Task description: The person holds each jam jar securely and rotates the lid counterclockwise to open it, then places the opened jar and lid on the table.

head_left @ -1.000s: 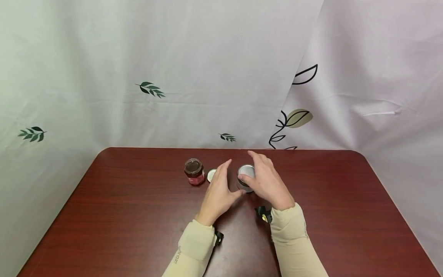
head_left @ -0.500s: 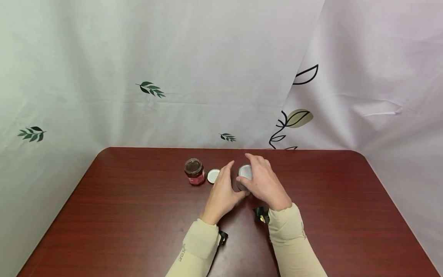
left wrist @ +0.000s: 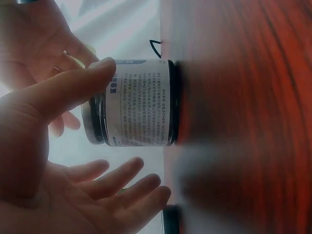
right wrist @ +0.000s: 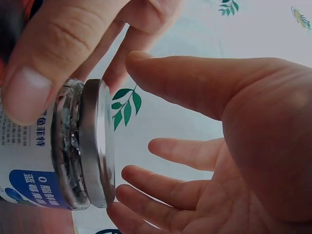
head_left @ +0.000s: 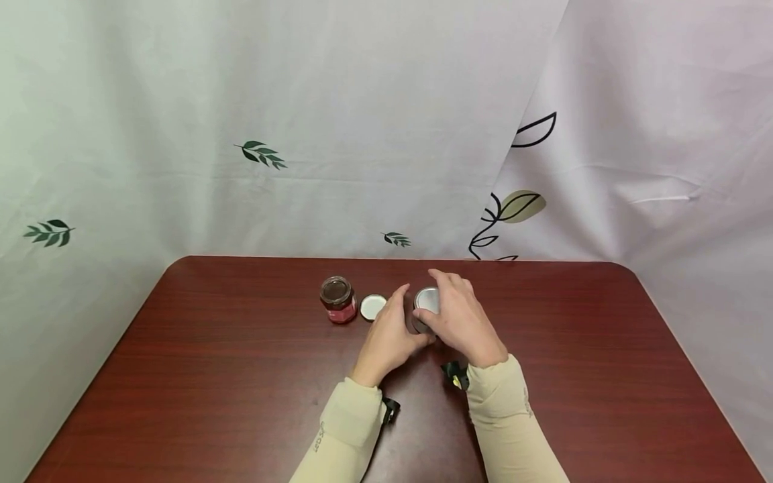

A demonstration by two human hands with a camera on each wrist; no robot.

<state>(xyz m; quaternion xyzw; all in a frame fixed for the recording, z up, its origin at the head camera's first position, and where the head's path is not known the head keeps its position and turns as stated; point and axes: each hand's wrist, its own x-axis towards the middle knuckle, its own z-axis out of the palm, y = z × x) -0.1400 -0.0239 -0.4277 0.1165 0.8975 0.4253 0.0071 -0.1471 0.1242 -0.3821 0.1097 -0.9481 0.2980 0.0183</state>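
Left hand (head_left: 389, 341) and right hand (head_left: 461, 316) have moved closer together, both spread wide around the silver-lidded jar (left wrist: 139, 107), upright on the tabletop (head_left: 580, 376); left-thumb contact cannot be determined.

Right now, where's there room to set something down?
Bare tabletop lies left of the red-labelled jar and right of the right sleeve, to the side edges. The back middle is crowded: that jar, a white lid, a silver-lidded jar, the left hand, the right hand.
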